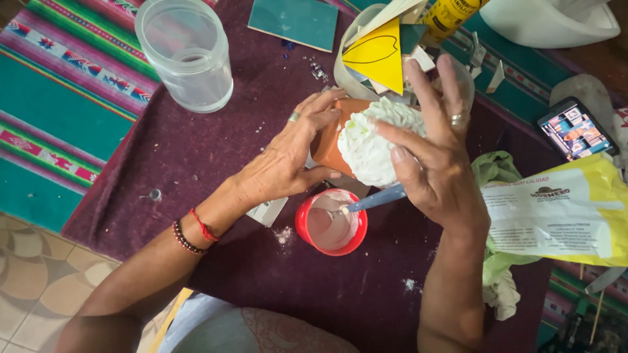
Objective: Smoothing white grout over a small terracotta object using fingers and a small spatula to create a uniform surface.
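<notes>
My left hand (288, 157) grips a small terracotta pot (330, 140) from the left, tilted on its side. Thick white paste (369, 140) covers the pot's right part in ridges. My right hand (435, 157) presses its fingers flat against that paste from the right. Just below the pot stands a red cup (330, 225) of whitish paste with a blue-handled tool (376, 198) resting in it.
A clear plastic jar (186, 52) stands at the upper left on the purple cloth (216, 150). A container with a yellow triangular tile (378, 55) sits behind the pot. A yellow and white bag (556, 212), green cloth (494, 170) and phone (575, 129) lie right.
</notes>
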